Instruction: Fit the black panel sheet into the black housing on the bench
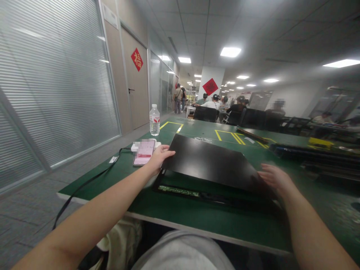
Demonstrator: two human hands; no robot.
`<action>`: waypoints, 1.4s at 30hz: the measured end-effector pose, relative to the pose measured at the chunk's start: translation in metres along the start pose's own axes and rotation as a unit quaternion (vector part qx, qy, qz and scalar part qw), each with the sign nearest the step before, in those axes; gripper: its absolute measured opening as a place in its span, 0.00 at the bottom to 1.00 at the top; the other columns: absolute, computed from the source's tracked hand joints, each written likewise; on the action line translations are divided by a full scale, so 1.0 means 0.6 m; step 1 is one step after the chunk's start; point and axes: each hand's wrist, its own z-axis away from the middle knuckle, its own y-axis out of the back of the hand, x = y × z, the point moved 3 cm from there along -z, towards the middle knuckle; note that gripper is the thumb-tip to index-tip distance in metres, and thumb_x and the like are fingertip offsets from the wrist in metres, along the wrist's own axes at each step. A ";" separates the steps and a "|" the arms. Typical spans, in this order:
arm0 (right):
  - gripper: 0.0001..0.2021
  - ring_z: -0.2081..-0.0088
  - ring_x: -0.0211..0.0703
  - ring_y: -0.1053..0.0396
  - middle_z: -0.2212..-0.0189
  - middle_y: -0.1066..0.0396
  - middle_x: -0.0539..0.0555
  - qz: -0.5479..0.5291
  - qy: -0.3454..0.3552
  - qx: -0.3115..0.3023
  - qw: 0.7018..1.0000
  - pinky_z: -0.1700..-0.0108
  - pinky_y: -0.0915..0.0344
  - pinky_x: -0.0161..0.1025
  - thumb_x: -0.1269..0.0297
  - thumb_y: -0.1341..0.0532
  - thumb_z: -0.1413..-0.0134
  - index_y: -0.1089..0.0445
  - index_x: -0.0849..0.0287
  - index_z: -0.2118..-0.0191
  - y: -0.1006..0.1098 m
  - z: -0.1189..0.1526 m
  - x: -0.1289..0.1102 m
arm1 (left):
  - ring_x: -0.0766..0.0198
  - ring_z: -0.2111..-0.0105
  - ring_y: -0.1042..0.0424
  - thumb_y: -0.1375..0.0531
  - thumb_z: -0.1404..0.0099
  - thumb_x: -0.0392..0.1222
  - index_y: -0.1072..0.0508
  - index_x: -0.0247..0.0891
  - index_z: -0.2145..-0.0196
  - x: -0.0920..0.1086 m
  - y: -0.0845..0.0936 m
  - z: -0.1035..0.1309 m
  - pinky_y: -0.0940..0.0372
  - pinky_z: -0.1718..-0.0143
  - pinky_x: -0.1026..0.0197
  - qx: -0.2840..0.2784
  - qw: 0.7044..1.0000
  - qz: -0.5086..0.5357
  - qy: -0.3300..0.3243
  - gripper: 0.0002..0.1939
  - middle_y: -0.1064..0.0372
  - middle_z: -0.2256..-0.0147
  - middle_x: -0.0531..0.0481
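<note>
A thin, dark flat panel [210,159], like a display screen, is tilted above the green table. My left hand [161,158] is closed on its left edge, the thumb resting on the top face. At the panel's right side, my right hand [274,179] has its fingers stretched out and slightly blurred; the fingertips are at the edge, and I cannot tell whether they bear on it. Below the panel lies a black frame [156,182] with a green circuit board strip [178,191] along its near side. The panel hides much of this frame.
A phone [144,153] lies left of the panel, with a black cable [84,182] trailing over the table edge. Behind it stands a water bottle [154,120]. Long dark parts [303,152] lie at the right. Yellow tape [225,132] marks the table [197,225]. People sit farther back.
</note>
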 end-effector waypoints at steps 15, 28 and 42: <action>0.17 0.72 0.45 0.27 0.71 0.21 0.57 0.019 0.033 -0.020 0.999 0.73 0.39 0.36 0.65 0.38 0.52 0.29 0.56 0.54 -0.001 -0.011 0.007 | 0.59 0.74 0.24 0.27 0.61 0.35 0.33 0.37 0.60 0.003 0.015 -0.013 0.32 0.71 0.60 -0.007 1.000 0.019 0.000 0.30 0.23 0.70 0.49; 0.15 0.74 0.44 0.29 0.73 0.21 0.59 0.053 0.036 -0.016 0.998 0.75 0.42 0.36 0.62 0.38 0.54 0.27 0.59 0.58 -0.013 0.005 0.000 | 0.60 0.75 0.26 0.30 0.62 0.35 0.32 0.36 0.61 0.010 0.017 -0.012 0.34 0.74 0.61 0.022 1.000 0.015 -0.003 0.28 0.25 0.72 0.50; 0.13 0.73 0.45 0.30 0.73 0.21 0.59 0.079 0.028 -0.004 0.997 0.75 0.40 0.37 0.61 0.38 0.55 0.28 0.58 0.62 -0.007 -0.003 0.008 | 0.61 0.75 0.25 0.28 0.59 0.35 0.33 0.39 0.60 0.002 0.021 -0.009 0.34 0.73 0.61 -0.015 1.000 -0.016 0.013 0.28 0.25 0.69 0.52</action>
